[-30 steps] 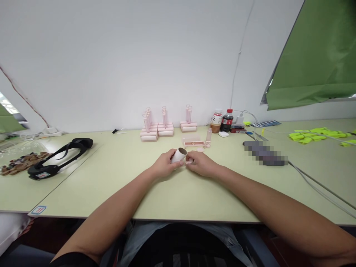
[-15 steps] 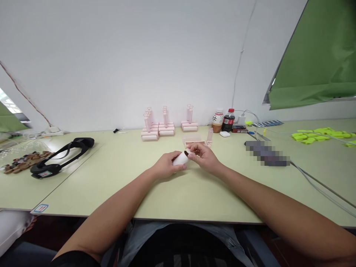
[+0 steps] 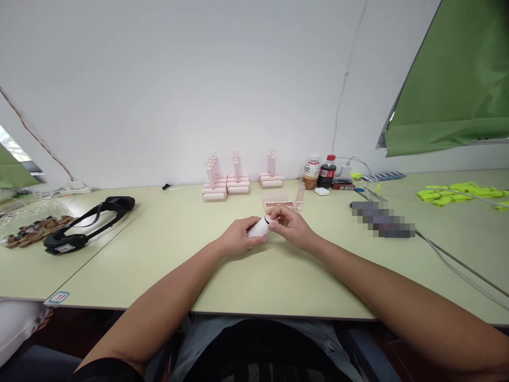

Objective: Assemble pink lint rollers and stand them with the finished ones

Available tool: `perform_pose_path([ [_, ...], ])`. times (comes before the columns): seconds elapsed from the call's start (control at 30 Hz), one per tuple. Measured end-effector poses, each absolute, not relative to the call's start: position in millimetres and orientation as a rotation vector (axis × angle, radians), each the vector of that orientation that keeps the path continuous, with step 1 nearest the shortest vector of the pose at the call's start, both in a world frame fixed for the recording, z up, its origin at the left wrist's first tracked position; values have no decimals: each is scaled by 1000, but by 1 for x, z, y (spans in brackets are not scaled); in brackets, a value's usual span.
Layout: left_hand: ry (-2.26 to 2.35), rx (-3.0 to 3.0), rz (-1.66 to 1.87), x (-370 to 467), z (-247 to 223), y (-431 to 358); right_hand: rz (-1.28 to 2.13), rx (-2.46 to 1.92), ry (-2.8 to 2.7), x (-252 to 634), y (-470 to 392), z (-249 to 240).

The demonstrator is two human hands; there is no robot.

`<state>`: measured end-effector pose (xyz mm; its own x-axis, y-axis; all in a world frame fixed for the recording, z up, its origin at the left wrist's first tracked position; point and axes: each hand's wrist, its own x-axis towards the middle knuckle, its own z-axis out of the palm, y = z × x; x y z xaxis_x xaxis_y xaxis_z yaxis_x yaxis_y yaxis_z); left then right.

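Observation:
My left hand (image 3: 239, 236) is wrapped around a white roll (image 3: 258, 228), which looks like a lint roller's paper roll and is held tilted above the table. The fingertips of my right hand (image 3: 292, 225) pinch a pale piece (image 3: 270, 219) at the roll's right end. A thin dark gap shows between that piece and the roll. Just behind my right hand lies an open pale pink case (image 3: 274, 204), partly hidden by the fingers. Beside it a translucent pink handle (image 3: 301, 193) stands upright.
Several pink cases (image 3: 237, 188) with upright handles stand along the wall. Right of them are a jar (image 3: 311, 172), a cola bottle (image 3: 326, 172) and a white earphone-like case (image 3: 322, 191). A black headset-like frame (image 3: 89, 225) lies left; a blurred-out dark object (image 3: 382, 220) and cables lie right.
The pale piece in my right fingertips has moved closer against the roll's end, so the dark opening there has narrowed to a thin line. My left hand has hardly moved.

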<state>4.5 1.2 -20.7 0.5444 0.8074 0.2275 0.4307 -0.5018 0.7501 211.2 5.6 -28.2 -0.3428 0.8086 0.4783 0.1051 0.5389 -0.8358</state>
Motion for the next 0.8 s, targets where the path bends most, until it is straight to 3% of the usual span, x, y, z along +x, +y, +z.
perform_pose_path([
  [0.8,1023,2113,800,7,-20,1,810,-803,-1754,210,6,-30],
])
